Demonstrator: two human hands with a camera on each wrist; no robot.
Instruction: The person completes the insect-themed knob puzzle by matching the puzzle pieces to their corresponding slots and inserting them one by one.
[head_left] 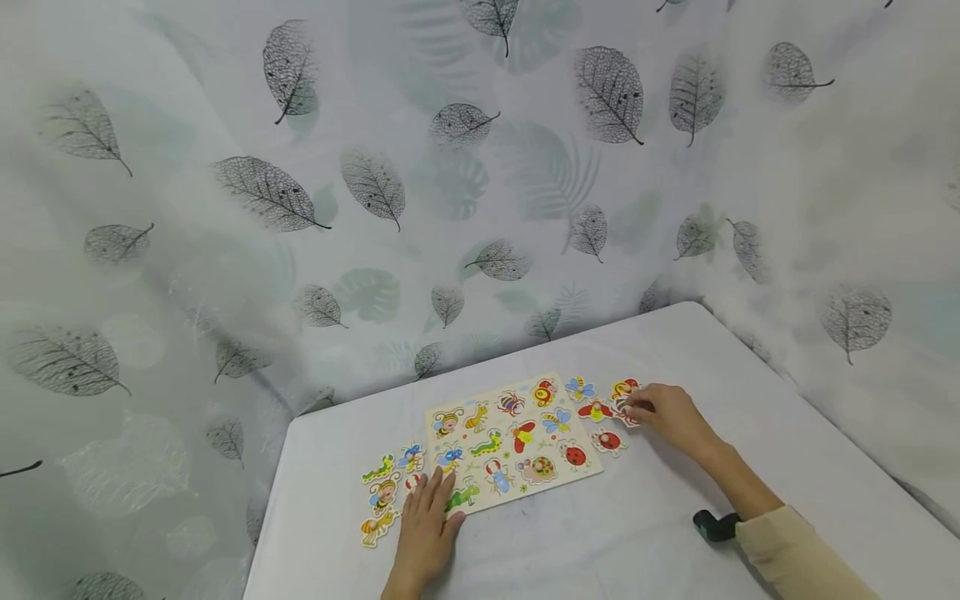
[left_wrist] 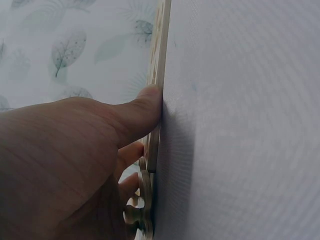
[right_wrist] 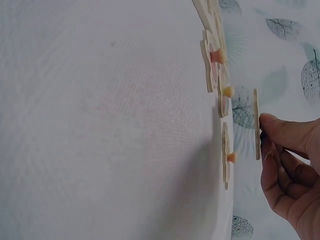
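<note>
My right hand [head_left: 671, 417] pinches a spider puzzle piece [head_left: 624, 410] between thumb and fingers, to the right of the wooden insect puzzle board [head_left: 493, 400]. In the right wrist view this thin wooden piece [right_wrist: 257, 125] shows edge-on, raised off the table. My left hand [head_left: 426, 527] rests at the board's front left corner with its fingers stretched forward, covering part of the green insect picture. Its thumb presses on the board's edge [left_wrist: 156, 135] in the left wrist view. A red-headed beetle piece [head_left: 411, 482] is partly hidden beside these fingers.
Left of the board lie caterpillar [head_left: 377, 469], bee [head_left: 383, 493], ant [head_left: 377, 527] and blue fly [head_left: 411, 457] pieces. On the right lie dragonfly [head_left: 580, 388], red-winged [head_left: 596, 410] and ladybug [head_left: 608, 442] pieces. A black object [head_left: 716, 526] shows by the right sleeve.
</note>
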